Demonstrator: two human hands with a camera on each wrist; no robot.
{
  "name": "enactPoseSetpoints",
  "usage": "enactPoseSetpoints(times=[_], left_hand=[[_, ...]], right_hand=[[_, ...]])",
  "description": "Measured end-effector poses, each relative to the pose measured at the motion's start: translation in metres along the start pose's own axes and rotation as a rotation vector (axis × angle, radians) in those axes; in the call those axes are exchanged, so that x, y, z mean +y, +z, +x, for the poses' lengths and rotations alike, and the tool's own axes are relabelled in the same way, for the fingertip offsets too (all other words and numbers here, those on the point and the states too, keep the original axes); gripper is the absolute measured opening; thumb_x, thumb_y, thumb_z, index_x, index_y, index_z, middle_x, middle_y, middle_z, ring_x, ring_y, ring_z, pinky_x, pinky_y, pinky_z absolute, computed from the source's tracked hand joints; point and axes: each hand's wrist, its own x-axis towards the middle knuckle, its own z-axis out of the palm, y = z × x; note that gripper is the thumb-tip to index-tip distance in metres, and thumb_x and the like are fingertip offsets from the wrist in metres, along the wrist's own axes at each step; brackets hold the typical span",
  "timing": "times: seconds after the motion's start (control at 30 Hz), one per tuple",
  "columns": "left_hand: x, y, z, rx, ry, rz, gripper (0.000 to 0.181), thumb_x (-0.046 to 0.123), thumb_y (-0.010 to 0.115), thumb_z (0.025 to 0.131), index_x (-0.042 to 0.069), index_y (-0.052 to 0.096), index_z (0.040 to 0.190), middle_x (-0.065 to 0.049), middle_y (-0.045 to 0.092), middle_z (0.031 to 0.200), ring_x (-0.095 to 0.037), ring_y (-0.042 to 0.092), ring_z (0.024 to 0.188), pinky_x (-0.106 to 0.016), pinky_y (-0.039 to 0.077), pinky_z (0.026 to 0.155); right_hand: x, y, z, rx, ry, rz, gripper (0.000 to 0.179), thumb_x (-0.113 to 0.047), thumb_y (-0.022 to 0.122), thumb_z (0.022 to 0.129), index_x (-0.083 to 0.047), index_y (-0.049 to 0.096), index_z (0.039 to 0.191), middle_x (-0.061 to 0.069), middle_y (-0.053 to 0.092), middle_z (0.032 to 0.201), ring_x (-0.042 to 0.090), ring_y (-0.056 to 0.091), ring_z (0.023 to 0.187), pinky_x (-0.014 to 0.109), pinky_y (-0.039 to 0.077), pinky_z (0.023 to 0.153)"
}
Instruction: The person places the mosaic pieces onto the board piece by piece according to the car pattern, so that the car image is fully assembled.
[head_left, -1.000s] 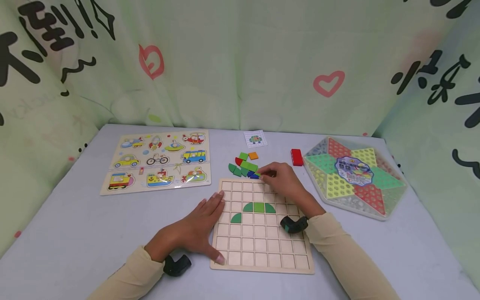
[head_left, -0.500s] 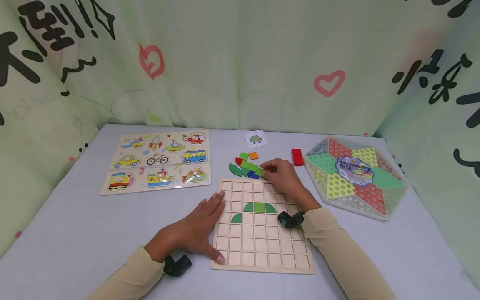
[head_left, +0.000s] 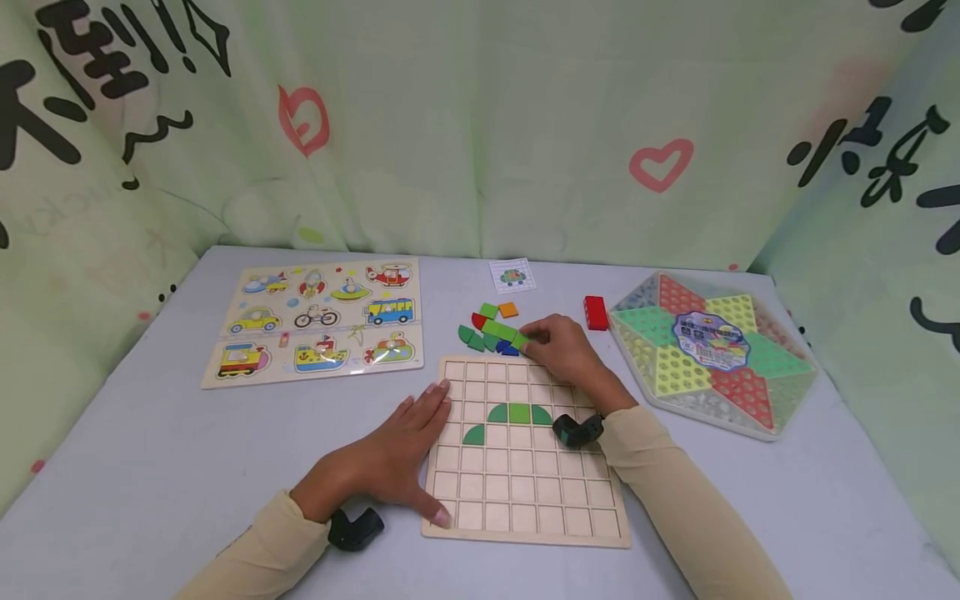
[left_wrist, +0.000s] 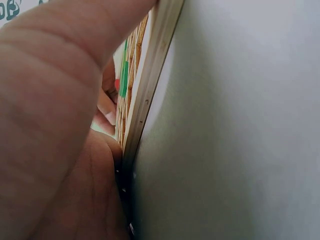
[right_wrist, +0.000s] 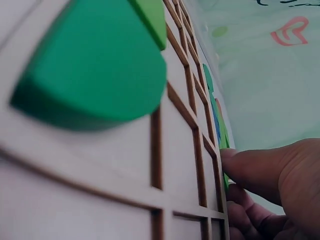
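A wooden grid board (head_left: pixel 525 529) lies in front of the person. Set in its cells are a green square tile (head_left: pixel 519 413) and green quarter-round tiles (head_left: pixel 541 414), one large in the right wrist view (right_wrist: pixel 100 65). My left hand (head_left: pixel 390 454) rests spread along the board's left edge, thumb at the lower corner. Beyond the far edge, my right hand (head_left: pixel 566 354) pinches a light green square tile (head_left: pixel 519 341) between thumb and fingers, beside a small pile. That pile holds green, red, blue and orange tiles (head_left: pixel 508 309). In the left wrist view, the left thumb hides much of the board.
A picture card (head_left: pixel 513 275) with a coloured pattern lies behind the pile. To the left is a vehicle puzzle board (head_left: pixel 315 321). A red block (head_left: pixel 596 313) and a hexagonal checkers box (head_left: pixel 708 358) stand on the right. A printed curtain (head_left: pixel 480 150) closes off the back.
My right hand has shifted slightly away from me, and more of the light green tile at its fingertips shows. The left hand stays in place on the board.
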Motion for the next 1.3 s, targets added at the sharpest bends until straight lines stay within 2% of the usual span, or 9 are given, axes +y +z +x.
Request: enactPoseSetpoints(times=[0.17,0.33,0.63,1.0,1.3], left_hand=[[0.0007,-0.0006,0.0001,0.003,0.0,-0.005,0.136,0.07,0.079,0.059,0.005,0.009,0.156,-0.006,-0.008,0.163,-0.021,-0.008,0.147,-0.043,0.0,0.117],[0.0009,-0.0005,0.0001,0.002,0.001,-0.001,0.136,0.069,0.079,0.06,0.005,0.009,0.156,-0.006,-0.008,0.163,-0.022,-0.008,0.147,-0.043,0.0,0.117],[0.0014,-0.0006,0.0003,0.001,0.001,-0.001,0.136,0.068,0.08,0.059,0.004,0.008,0.156,-0.006,-0.008,0.163,-0.021,-0.008,0.147,-0.043,0.0,0.117],[0.0006,-0.0014,0.0001,0.007,0.015,-0.004,0.135,0.069,0.079,0.06,0.004,0.01,0.156,-0.007,-0.008,0.163,-0.022,-0.008,0.147,-0.044,0.0,0.117],[0.0006,-0.0004,0.0,0.0,0.01,-0.011,0.135,0.069,0.079,0.06,0.004,0.009,0.156,-0.007,-0.008,0.163,-0.022,-0.008,0.147,-0.044,0.0,0.117]], right_hand=[[-0.003,-0.0022,0.0012,-0.029,0.019,-0.016,0.029,-0.012,0.064,0.093,-0.003,0.067,0.121,0.014,0.059,0.116,0.028,0.054,0.104,0.039,0.049,0.088],[-0.003,-0.0055,0.0012,-0.015,0.015,-0.013,0.023,-0.01,0.065,0.092,-0.004,0.07,0.114,0.014,0.063,0.11,0.028,0.057,0.098,0.039,0.051,0.084],[0.0019,-0.0093,0.0066,-0.034,0.044,-0.025,0.031,-0.01,0.064,0.094,-0.003,0.066,0.123,0.015,0.063,0.116,0.028,0.057,0.101,0.039,0.05,0.088],[0.0027,-0.0069,0.0057,0.021,-0.034,-0.007,0.026,-0.008,0.065,0.092,-0.003,0.067,0.118,0.013,0.062,0.105,0.026,0.054,0.093,0.037,0.049,0.084],[0.0026,-0.0054,0.0036,0.06,-0.052,0.026,0.025,-0.006,0.061,0.095,-0.005,0.069,0.119,0.013,0.063,0.112,0.026,0.056,0.098,0.039,0.049,0.087]])
